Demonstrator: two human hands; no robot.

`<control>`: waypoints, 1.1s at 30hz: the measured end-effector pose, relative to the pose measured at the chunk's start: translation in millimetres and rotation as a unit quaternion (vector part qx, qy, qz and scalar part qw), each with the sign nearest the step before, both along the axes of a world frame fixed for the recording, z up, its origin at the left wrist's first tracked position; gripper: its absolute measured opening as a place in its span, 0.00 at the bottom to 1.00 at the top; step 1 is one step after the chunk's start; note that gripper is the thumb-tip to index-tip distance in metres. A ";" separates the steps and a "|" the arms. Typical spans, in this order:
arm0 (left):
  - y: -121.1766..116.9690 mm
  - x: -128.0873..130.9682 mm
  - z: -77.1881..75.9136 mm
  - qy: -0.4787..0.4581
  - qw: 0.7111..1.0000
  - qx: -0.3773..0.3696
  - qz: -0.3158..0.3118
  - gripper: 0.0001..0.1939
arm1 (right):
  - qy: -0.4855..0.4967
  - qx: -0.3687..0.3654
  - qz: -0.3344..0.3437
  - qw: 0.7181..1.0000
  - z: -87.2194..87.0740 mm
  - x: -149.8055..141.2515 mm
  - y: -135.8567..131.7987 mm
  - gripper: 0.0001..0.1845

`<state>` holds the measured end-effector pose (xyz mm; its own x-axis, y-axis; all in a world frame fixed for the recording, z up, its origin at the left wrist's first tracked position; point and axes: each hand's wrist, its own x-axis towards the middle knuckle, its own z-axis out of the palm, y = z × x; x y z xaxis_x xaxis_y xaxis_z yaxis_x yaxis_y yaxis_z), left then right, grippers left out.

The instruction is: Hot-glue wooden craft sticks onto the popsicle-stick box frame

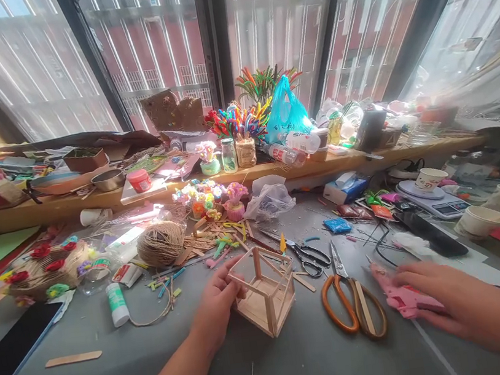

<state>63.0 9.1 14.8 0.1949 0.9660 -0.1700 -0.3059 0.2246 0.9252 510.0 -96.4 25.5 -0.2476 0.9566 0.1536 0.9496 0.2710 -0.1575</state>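
My left hand (220, 300) pinches the left side of a small open box frame (271, 315) made of wooden craft sticks, tilted over the grey table. At the right, my right hand (451, 296) is closed around a pink hot glue gun (402, 296), whose nozzle points away from me. Between the hands lie large scissors (339, 268) with brown handles, and a craft stick (364, 308) rests across one of them. Black-handled scissors (309, 258) lie just behind the frame. The fingers of my right hand partly cover the glue gun's handle.
A loose craft stick (74, 359), a glue stick tube (118, 305) and a phone (17, 350) lie at left. Behind are a twine ball (161, 243) and a pile of sticks. A kitchen scale (435, 198) bearing a paper cup (430, 178) stands at back right.
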 end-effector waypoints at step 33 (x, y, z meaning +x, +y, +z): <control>-48.4 -24.1 -6.4 0.343 0.781 0.515 0.085 0.15 | 0.021 -0.126 -0.259 0.957 -59.5 -99.2 16.5 0.23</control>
